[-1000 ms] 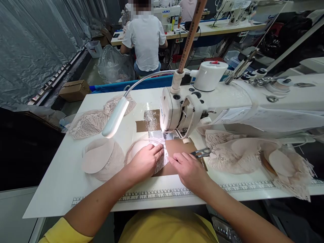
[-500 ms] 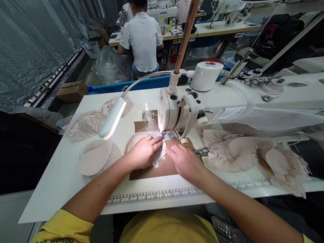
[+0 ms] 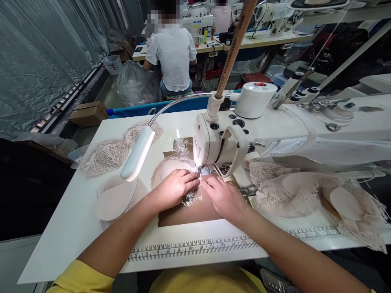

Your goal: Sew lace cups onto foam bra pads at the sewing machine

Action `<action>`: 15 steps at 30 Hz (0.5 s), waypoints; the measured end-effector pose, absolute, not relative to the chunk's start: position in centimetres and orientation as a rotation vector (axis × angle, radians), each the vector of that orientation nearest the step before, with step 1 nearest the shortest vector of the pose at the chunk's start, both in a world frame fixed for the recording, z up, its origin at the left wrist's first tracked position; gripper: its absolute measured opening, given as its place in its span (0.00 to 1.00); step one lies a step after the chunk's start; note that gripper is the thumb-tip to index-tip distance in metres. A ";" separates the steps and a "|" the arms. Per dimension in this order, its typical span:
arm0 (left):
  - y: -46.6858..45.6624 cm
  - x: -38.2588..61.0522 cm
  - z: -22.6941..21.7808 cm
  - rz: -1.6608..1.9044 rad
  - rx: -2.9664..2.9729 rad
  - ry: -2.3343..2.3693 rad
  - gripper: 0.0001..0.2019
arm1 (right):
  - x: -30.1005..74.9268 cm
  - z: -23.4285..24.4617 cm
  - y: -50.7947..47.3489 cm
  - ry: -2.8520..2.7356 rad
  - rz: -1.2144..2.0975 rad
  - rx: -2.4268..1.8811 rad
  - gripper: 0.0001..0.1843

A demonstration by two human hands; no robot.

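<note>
A beige lace bra cup (image 3: 166,166) lies under the needle area of a white sewing machine (image 3: 205,140), its near part covered by my hands. My left hand (image 3: 174,190) presses on the cup, fingers closed together and their tips just in front of the presser foot (image 3: 200,170). Thumb and forefinger of my right hand (image 3: 225,198) pinch the cup's edge to the right of it, almost touching my left fingertips. Just how much cloth lies between the fingers is hidden. Beneath both hands is a brown patch (image 3: 186,215) on the white table (image 3: 73,236).
Left of my hands lie a smooth beige cup (image 3: 117,199) and lace cups (image 3: 105,156). A lamp (image 3: 138,154) on a bendy neck hangs over the table. Scissors (image 3: 249,190) and a lace pile (image 3: 290,195) lie right. A ruler strip (image 3: 192,248) runs along the front. A person (image 3: 172,57) sits beyond.
My fingertips have come closer together at the presser foot. Less of the cup's pale edge shows between my hands. The whole view has shifted slightly.
</note>
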State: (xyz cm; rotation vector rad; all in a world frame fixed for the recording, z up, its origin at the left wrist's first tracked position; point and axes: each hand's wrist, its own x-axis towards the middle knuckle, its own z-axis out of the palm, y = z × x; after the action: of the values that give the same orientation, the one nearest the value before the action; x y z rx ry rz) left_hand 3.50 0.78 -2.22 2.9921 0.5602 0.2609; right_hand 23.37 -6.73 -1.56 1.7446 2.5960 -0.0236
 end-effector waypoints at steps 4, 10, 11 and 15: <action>1.7 3.6 -2.4 0.287 2.989 0.564 0.19 | 23.3 -1.4 -6.2 2.588 0.037 1.816 0.23; 3.0 3.8 -2.3 0.306 2.949 0.635 0.19 | 23.7 -2.1 -5.9 2.693 0.119 1.875 0.25; 3.1 3.9 -2.3 0.309 2.940 0.648 0.19 | 23.8 -2.3 -5.9 2.716 0.111 1.882 0.24; 3.2 3.9 -2.4 0.318 2.909 0.697 0.20 | 24.1 -2.6 -6.0 2.767 0.058 1.914 0.24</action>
State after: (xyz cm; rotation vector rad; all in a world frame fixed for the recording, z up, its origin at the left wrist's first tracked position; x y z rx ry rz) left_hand 3.94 3.25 -2.35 2.9085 0.6974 0.3181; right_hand 24.12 -5.97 -2.64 1.9143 2.7671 0.0581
